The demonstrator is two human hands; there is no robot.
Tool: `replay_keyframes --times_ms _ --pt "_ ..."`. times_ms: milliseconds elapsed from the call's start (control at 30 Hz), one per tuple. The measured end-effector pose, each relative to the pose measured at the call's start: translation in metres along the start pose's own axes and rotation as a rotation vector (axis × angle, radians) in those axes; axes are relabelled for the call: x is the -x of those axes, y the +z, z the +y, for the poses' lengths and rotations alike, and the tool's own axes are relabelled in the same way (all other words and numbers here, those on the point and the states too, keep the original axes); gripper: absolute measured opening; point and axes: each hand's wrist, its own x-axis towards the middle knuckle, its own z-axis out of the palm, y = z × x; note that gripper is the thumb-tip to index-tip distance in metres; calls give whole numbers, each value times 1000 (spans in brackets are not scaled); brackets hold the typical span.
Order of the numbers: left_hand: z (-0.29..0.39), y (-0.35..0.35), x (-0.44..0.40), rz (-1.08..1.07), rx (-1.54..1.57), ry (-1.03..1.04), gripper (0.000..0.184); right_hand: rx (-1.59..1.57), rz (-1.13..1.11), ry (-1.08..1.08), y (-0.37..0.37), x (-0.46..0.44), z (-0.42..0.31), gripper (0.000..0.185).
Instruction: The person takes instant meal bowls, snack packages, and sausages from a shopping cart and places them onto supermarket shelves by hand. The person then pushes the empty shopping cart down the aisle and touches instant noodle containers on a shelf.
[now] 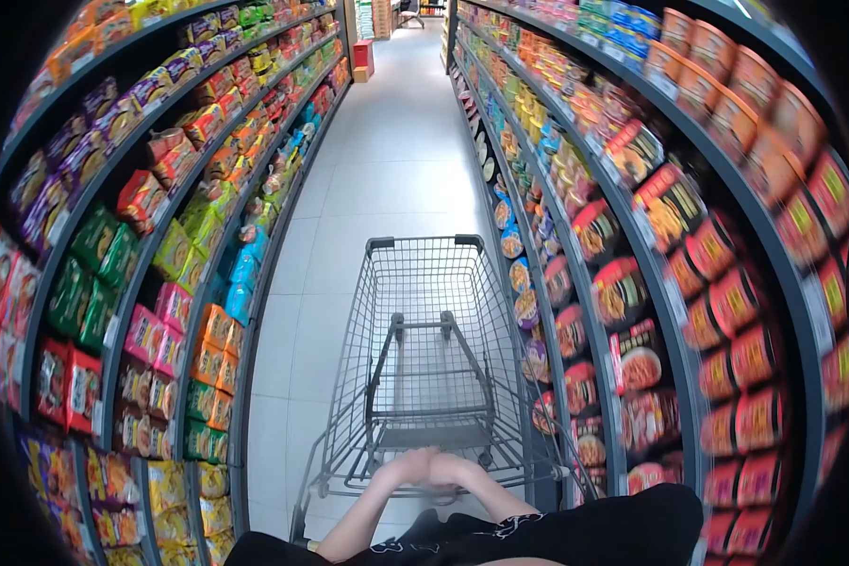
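Note:
A grey wire shopping cart (424,349) stands in front of me, with no goods visible in its basket. My left hand (413,465) and my right hand (443,469) meet at the near end of the cart, one over the other. Their fingers are blurred and partly hidden, so I cannot make out whether they grip the handle. Both forearms rest close to the cart's near edge, below a dark shirt.
Shelves of bagged noodles (104,245) line the left side; bowls and boxes (623,283) fill the right shelves, close beside the cart. A tiled floor (377,151) runs ahead between them. Red and orange boxes (362,58) stand at the far left end.

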Motion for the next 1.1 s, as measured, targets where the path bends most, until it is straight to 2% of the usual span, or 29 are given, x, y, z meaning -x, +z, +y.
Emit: replay_keyframes --times_ms 33,133,200,267,333,400,433,533,633,700,767,833,1100 --pt "1 -34 -27 27 66 10 24 32 -27 -18 -40 -19 -7 26" --pt "4 -144 -97 86 134 14 19 107 24 -9 -144 -98 -19 24" --pt "6 -223 -148 111 189 -10 19 88 -6 -38 -221 -149 -31 24" --pt "3 -309 -206 168 123 -56 23 107 80 -191 -296 -218 -32 25" --pt "12 -398 -253 154 52 -48 26 52 30 -194 -370 -278 -42 25" --pt "7 -468 -306 138 22 -149 27 39 -8 -153 -447 -324 -63 25" --pt "3 -509 -333 138 63 -161 26 49 75 -204 -489 -346 -75 28" --pt "9 -650 -418 188 29 -202 26 68 163 -148 -615 -441 -93 32" --pt "26 -786 -505 173 -13 -169 24 103 97 -144 -760 -513 -119 35" --pt "28 -861 -558 157 -38 -169 24 54 103 -136 -841 -545 -140 36" --pt "27 -929 -607 109 -68 -272 24 8 114 -135 -914 -583 -157 37" --pt "29 -998 -653 110 -68 -274 25 -14 102 -198 -983 -625 -172 39" --pt "54 -1272 -823 85 -43 -354 29 -66 131 -195 -1260 -769 -225 41"
